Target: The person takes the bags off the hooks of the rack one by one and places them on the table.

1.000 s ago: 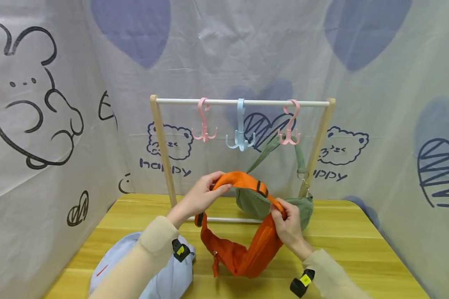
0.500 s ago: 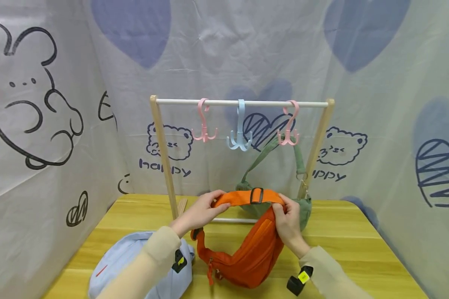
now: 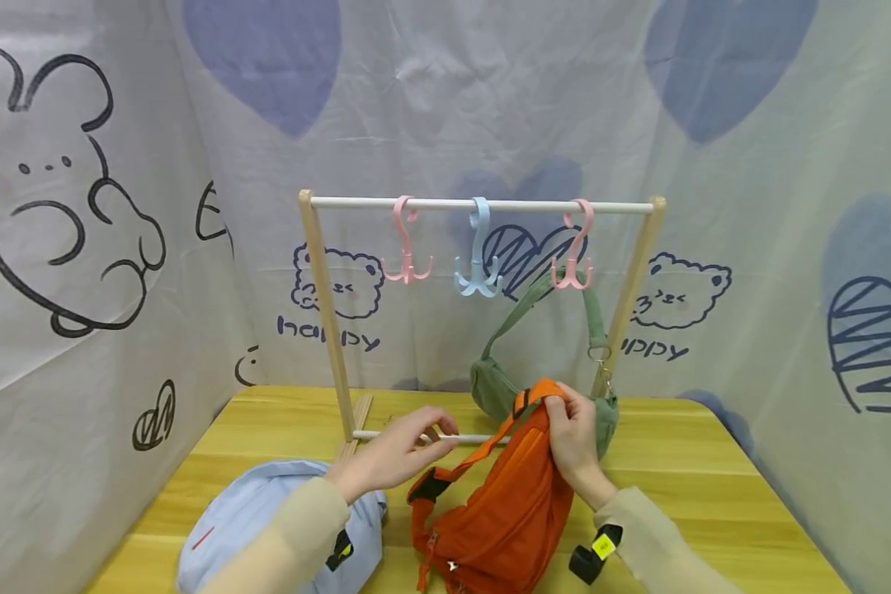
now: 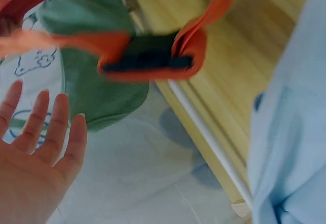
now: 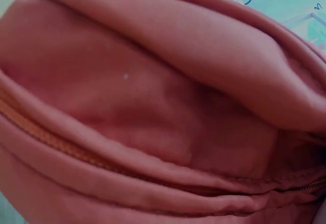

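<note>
An orange waist bag hangs tilted over the table, its upper end pinched by my right hand near the strap. Its orange strap dangles loosely on the left, with a black buckle. Left of the strap, my left hand holds nothing. In the left wrist view the fingers of that hand are spread, and the black buckle hangs beyond them. Bag fabric with a zipper fills the right wrist view and hides the right hand there.
A rack with a white rail carries two pink hooks and a light blue hook. A green bag stands behind the orange one, its strap reaching up to the right pink hook. A light blue bag lies at front left.
My left hand has let go of the orange strap, which now droops. The orange bag has lowered and swung more upright under my right hand.
</note>
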The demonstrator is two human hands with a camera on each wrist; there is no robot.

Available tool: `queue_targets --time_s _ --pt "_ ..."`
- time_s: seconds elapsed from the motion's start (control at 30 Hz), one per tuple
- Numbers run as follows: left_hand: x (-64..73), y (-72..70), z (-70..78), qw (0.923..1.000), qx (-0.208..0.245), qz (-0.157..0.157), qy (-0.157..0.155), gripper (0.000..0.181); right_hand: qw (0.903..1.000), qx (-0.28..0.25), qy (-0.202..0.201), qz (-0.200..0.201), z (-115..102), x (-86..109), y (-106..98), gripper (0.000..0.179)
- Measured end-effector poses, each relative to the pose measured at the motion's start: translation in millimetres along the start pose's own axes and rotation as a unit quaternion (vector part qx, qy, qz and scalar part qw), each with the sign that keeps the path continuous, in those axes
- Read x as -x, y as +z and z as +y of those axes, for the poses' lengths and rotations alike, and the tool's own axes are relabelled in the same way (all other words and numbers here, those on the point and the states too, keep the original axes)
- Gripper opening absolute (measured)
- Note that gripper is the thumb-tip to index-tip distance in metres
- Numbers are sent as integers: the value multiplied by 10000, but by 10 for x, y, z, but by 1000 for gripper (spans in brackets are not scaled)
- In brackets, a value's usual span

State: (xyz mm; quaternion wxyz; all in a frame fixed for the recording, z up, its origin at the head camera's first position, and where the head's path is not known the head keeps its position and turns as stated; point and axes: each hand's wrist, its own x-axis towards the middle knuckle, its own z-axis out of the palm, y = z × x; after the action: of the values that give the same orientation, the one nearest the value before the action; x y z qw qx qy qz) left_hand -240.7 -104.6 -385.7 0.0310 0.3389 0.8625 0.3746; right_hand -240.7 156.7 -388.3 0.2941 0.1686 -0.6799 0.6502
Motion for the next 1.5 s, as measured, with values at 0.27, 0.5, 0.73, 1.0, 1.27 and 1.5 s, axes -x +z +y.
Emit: queue_targets --time_s 0.27,0.5,0.73,1.0,1.27,1.5 --pt "164 167 1 9970 -651 -418 -62 44 9997 90 170 126 6 0 19 29" --pt "208 298 -19 9934 -987 -572 -158 51 9995 -36 183 266 2 13 56 29" --pt "179 437 -67 9881 -1350 -736 37 64 9992 -64 55 379 -3 8 93 29" --pt "186 517 -26 9850 -1503 -836 -144 77 9982 -135 231 539 -21 -31 132 27" --pt "157 561 -70 9870 -1505 -344 451 62 9967 -1 501 642 -27 -11 63 24" --pt "129 464 -99 9905 -1096 -122 822 34 9932 229 726 880 13 43 -73 16"
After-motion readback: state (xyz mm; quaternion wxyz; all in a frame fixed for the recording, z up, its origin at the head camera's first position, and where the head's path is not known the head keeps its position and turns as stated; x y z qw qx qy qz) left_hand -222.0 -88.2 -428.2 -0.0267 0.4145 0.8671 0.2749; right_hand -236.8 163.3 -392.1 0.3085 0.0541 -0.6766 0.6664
